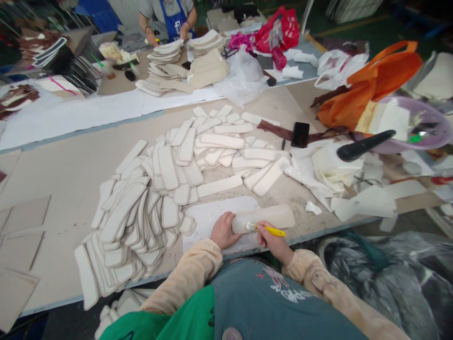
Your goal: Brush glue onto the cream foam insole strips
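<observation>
Both hands [223,230] [272,241] close together, fingers curled.

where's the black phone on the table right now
The black phone lies right of centre in the head view, beside the brown strap, just left of the orange bag.

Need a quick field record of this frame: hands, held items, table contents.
left hand: holds down one end of a flat beige oblong pad
right hand: grips a yellow-handled brush, bristles on the pad
surface: grey cardboard-covered table
nearby: heap of white oblong pads; black phone; orange bag
others: a person in a blue apron across the table
</observation>
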`<state>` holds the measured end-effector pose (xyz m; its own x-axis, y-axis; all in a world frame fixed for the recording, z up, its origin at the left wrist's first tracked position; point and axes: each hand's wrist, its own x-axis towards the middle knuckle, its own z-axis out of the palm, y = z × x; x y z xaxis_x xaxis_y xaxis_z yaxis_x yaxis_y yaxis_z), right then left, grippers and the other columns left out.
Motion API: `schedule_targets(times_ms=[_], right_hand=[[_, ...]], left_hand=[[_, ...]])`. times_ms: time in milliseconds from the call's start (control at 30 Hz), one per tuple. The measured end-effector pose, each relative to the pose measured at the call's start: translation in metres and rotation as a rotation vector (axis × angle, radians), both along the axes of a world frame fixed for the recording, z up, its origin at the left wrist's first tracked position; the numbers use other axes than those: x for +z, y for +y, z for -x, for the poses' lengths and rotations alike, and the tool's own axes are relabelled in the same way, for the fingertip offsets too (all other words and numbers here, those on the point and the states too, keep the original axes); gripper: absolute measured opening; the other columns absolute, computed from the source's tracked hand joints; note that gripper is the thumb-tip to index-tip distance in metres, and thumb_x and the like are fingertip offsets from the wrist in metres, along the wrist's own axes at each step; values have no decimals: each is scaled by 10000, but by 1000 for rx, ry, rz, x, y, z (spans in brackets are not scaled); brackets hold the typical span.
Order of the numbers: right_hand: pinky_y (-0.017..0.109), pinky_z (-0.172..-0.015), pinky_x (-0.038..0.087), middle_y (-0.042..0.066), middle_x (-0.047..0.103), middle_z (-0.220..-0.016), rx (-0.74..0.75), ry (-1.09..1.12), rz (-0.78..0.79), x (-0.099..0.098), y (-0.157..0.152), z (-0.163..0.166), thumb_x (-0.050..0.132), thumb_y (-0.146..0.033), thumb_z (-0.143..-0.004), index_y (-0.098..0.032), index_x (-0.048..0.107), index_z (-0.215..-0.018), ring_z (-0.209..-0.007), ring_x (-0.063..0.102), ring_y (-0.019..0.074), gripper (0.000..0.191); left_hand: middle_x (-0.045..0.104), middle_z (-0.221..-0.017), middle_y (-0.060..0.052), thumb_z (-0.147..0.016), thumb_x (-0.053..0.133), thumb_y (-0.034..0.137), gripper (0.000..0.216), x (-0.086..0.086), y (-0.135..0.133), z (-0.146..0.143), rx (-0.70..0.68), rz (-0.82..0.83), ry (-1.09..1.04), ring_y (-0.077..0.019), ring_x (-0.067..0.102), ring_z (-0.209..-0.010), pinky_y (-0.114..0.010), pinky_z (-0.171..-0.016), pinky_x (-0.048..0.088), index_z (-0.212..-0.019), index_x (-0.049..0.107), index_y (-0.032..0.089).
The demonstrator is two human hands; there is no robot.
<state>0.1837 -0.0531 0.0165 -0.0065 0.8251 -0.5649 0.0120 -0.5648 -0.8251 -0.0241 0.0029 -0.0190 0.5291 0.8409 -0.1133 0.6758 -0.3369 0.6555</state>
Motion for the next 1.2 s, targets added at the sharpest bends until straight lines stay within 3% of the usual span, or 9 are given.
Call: schedule_targets(times_ms=[300, 433, 533, 667, 833, 900, 967, 1067, 1200], right_hand=[[258, -436, 351, -60, 499, -502, -251, -304, -17, 8, -11, -80, 499, -555, -819, -233, 547, -842, -418, 420, 125, 326], [298, -522, 419, -28, 521, -546, -234, -547, -163, 13, -17, -98, 478, -542, -857, -234, 556, -854, -484, 490, 161, 318], [316, -631, 451, 8, 581, -628, -106, -744, -293, 14, -22, -95, 431, -498, -904, -226, 568, -960, -584, 572, 191, 309], [302, -615, 428, 41, 620, -642, 205, -947, -292, 13, -23, -63, 381, -446, -937, -212, 604, -969, -600, 613, 207, 325], [263, -618, 437, 36, 658, -693, 507, -616, -396, 22, -18, -13, 393, -399, -947, -227, 616, -967, -647, 634, 186, 283], [254, -625, 448, 10, 636, -660, 479, -442, -408, 27, -15, -9, 383, -400, -953, -243, 603, -976, -625, 621, 170, 271], [260, -631, 456, 1, 609, -639, 324, -431, -402, 31, -11, -18, 368, -412, -957, -245, 586, -977, -607, 606, 168, 276], [291, -657, 455, 25, 621, -683, 133, -701, -377, 29, -2, -45, 368, -447, -950, -236, 574, -997, -646, 621, 195, 298], [294, -580, 408, 40, 626, -639, 198, -1076, -215, 20, 9, -65, 341, -472, -947, -235, 592, -985, -602, 622, 216, 347]], left_hand=[[487, -1285, -148, -661, 716, 303, 656, 1, 2, 0, -2, 9, -8, -311, 490, -1198, -513, -1035, 425, -1247, 446, 184], [481, -1301, -160, -663, 714, 303, 664, -1, 2, 1, -5, 10, -18, -315, 480, -1215, -514, -1043, 418, -1255, 443, 175], [475, -1306, -157, -659, 720, 308, 676, -3, 1, 1, -1, 15, -28, -317, 475, -1224, -524, -1045, 414, -1261, 438, 184], [474, -1303, -169, -668, 722, 326, 678, -5, 1, 1, -2, 16, -25, -321, 471, -1227, -526, -1053, 407, -1261, 434, 167], [491, -1290, -168, -661, 729, 326, 671, -5, 2, 0, 6, 18, -41, -318, 484, -1216, -527, -1040, 419, -1248, 445, 169], [495, -1288, -161, -655, 737, 333, 676, -6, 2, 0, 10, 19, -40, -318, 488, -1213, -532, -1035, 422, -1246, 446, 180], [489, -1296, -156, -650, 746, 341, 689, -7, 1, 1, 9, 20, -32, -322, 486, -1216, -539, -1035, 421, -1249, 440, 191], [476, -1307, -164, -655, 746, 341, 696, -8, 1, 2, 4, 22, -30, -326, 478, -1227, -539, -1042, 417, -1256, 432, 186], [472, -1303, -163, -669, 740, 364, 692, -9, 0, 3, 0, 19, -45, -328, 472, -1231, -543, -1044, 418, -1261, 427, 187]])
